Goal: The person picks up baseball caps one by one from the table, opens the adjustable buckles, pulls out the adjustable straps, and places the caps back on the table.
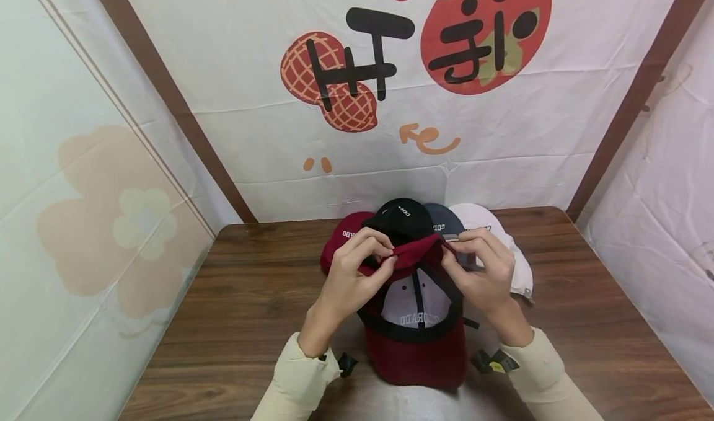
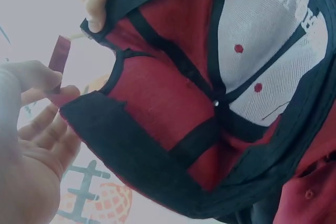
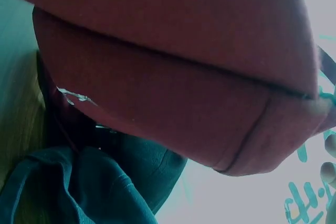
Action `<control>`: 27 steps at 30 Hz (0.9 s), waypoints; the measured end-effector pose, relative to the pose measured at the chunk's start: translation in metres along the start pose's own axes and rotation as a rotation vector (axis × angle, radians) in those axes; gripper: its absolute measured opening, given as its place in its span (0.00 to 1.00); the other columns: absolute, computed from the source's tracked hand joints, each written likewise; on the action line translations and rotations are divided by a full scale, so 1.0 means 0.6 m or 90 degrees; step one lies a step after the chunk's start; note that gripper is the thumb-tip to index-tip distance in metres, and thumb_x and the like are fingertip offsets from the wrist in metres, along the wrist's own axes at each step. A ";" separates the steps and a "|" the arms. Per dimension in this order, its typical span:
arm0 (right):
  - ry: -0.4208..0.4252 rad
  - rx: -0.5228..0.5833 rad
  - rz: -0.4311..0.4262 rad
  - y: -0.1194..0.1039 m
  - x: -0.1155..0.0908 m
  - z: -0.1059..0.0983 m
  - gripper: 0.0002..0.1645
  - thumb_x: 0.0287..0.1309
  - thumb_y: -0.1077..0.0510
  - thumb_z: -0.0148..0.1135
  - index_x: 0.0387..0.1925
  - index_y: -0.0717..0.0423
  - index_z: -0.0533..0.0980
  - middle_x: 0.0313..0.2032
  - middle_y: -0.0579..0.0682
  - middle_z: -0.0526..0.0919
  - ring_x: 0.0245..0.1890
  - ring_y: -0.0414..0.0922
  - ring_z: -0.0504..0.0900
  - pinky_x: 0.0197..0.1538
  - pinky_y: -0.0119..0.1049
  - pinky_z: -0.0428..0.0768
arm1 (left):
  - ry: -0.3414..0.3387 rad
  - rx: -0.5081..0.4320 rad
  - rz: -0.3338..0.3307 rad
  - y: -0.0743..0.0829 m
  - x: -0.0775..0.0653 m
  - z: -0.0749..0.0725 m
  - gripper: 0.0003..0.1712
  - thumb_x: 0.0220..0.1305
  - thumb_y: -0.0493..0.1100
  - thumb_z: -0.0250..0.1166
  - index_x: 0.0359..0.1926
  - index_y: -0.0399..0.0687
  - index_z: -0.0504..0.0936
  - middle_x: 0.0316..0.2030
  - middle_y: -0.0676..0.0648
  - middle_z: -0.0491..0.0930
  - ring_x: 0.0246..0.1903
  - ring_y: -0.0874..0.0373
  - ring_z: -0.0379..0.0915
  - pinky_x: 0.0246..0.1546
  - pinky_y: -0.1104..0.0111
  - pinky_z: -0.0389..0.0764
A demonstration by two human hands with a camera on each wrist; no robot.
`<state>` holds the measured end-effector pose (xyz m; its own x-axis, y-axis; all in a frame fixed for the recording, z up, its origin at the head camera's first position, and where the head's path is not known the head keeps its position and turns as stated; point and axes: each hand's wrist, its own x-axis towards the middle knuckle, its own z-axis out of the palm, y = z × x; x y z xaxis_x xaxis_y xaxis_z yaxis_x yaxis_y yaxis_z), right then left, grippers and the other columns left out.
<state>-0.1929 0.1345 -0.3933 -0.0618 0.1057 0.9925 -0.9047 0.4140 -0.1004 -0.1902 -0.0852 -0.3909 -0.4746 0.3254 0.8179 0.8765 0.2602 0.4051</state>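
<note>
A dark red baseball cap is held upside down over the table, its brim toward me and its white-lined inside showing. My left hand pinches the back edge at the left; in the left wrist view its thumb and finger hold a short red strap beside the back opening. My right hand pinches the opposite side of that opening, its fingertips on the dark inner band. In the right wrist view the cap's outer panels fill most of the picture, and most of the right hand is hidden.
Behind the held cap, along the table's back edge, sit another dark red cap, a black cap, a blue-grey cap and a white cap. A printed cloth wall rises behind the wooden table.
</note>
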 end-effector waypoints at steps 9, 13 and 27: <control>0.001 0.006 0.007 0.007 -0.004 -0.002 0.03 0.42 0.70 0.63 0.18 0.68 0.78 0.21 0.61 0.80 0.21 0.47 0.73 0.22 0.33 0.64 | -0.008 -0.011 0.009 -0.001 0.000 0.000 0.03 0.61 0.37 0.67 0.33 0.47 0.80 0.40 0.48 0.80 0.35 0.61 0.75 0.33 0.67 0.82; 0.004 0.009 0.009 0.013 -0.010 -0.002 0.02 0.41 0.71 0.63 0.18 0.68 0.79 0.21 0.61 0.80 0.21 0.47 0.74 0.22 0.34 0.64 | -0.009 -0.019 0.012 -0.002 -0.001 0.000 0.04 0.60 0.36 0.68 0.34 0.47 0.80 0.40 0.48 0.80 0.35 0.62 0.75 0.33 0.68 0.83; 0.001 0.028 0.025 0.021 -0.016 -0.004 0.13 0.54 0.61 0.67 0.23 0.70 0.80 0.23 0.62 0.80 0.24 0.45 0.76 0.23 0.32 0.66 | -0.040 -0.045 0.017 -0.002 -0.006 0.001 0.03 0.63 0.37 0.65 0.36 0.48 0.79 0.38 0.50 0.80 0.35 0.63 0.73 0.34 0.67 0.81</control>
<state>-0.2030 0.1410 -0.4044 -0.0976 0.1227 0.9876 -0.9191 0.3696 -0.1367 -0.1893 -0.0862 -0.3943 -0.4525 0.3890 0.8024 0.8917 0.1867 0.4123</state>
